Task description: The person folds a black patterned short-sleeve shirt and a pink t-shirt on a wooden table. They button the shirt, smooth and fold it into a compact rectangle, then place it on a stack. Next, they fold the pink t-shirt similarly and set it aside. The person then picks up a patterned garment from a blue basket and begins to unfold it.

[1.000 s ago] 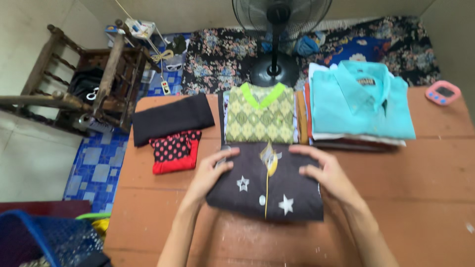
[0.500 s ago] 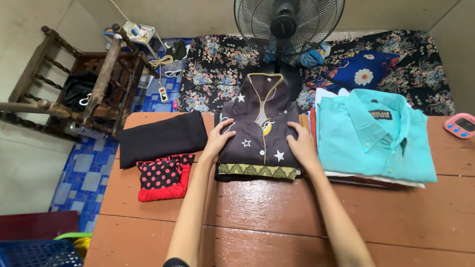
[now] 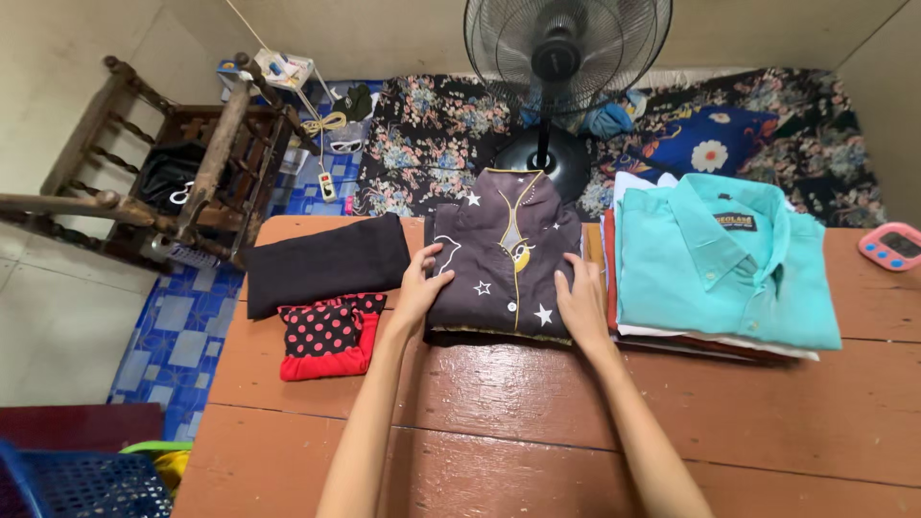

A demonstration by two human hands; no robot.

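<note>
The left hand (image 3: 419, 286) and right hand (image 3: 580, 302) lie flat, fingers spread, on the folded dark star shirt (image 3: 504, 254) between them.

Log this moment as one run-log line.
left hand: flat on dark star-print shirt | right hand: flat on same shirt | shirt: folded, atop middle stack | table: turquoise shirt stack beside

1. A reddish-brown plank bench (image 3: 537, 422) carries the clothes.
2. At its left lie a folded black cloth (image 3: 326, 261) and, just in front, a red-and-black dotted garment (image 3: 328, 336).
3. A middle stack is topped by a dark star-print shirt (image 3: 504, 259).
4. Right: turquoise shirt (image 3: 720, 259) pile; pink timer (image 3: 890, 246).
</note>
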